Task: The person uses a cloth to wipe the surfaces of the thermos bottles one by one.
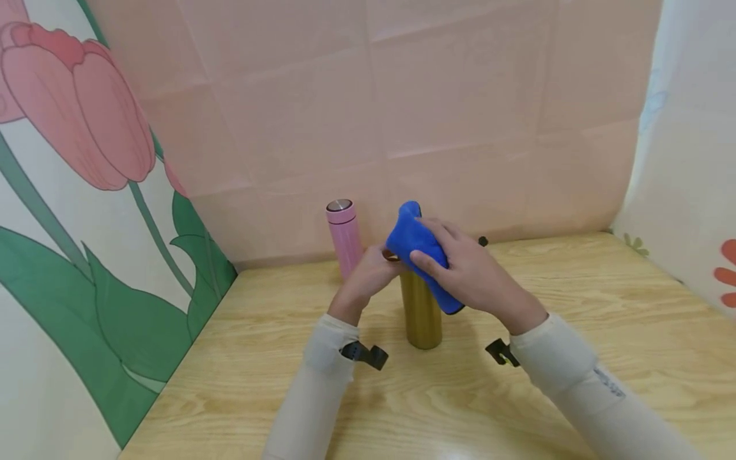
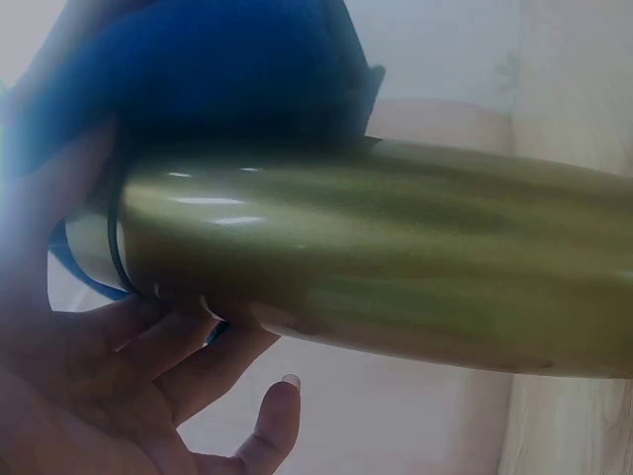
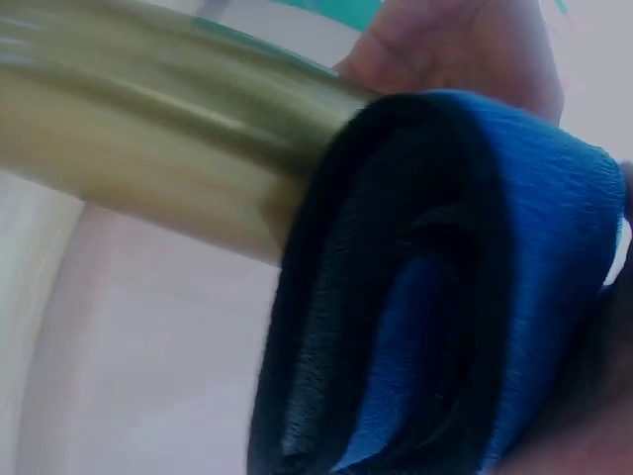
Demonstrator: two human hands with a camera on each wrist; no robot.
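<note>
A gold insulated bottle [image 1: 422, 319] stands on the wooden table, its top partly hidden by hands and cloth. My left hand [image 1: 375, 276] grips it near the top, its thumb and fingers around the neck in the left wrist view. With my right hand [image 1: 473, 273] I hold a folded blue cloth [image 1: 415, 237] against the bottle's upper part. The right wrist view shows the cloth [image 3: 554, 247] folded in layers with a dark edge, right beside the gold bottle [image 3: 188, 119].
A pink insulated bottle [image 1: 345, 241] with a silver-topped lid stands just behind my left hand. Behind the wooden table [image 1: 259, 358] hangs a pinkish sheet [image 1: 448, 115]. A tulip-patterned panel [image 1: 57, 358] borders the left side, and a pale one [image 1: 684, 179] the right.
</note>
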